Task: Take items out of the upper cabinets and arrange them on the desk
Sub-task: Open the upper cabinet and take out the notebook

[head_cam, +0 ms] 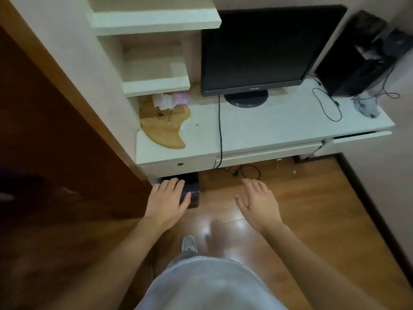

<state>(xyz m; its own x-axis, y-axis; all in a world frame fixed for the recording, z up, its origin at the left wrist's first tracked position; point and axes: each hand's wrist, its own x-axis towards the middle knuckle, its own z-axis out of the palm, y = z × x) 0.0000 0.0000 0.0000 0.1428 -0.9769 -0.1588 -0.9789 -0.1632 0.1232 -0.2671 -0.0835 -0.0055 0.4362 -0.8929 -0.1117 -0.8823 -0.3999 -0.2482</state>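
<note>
A white desk (279, 128) stands ahead of me against the wall. On its left end lies a curved wooden board (161, 125) with a pink-and-white packet (172, 100) behind it. White shelves (156, 86) rise above the desk's left side; the upper cabinets are out of view. My left hand (167, 198) hovers palm down, fingers apart, below the desk's front edge, over a dark box on the floor. My right hand (259, 202) is held out flat and empty above the wooden floor. Neither hand touches anything.
A black monitor (263, 52) sits mid-desk, its cable (220, 135) hanging over the front edge. A black computer tower (357, 59) and loose wires (328, 106) occupy the right end. A brown wooden panel (55, 130) stands to my left. A dark box (193, 191) and cables lie under the desk.
</note>
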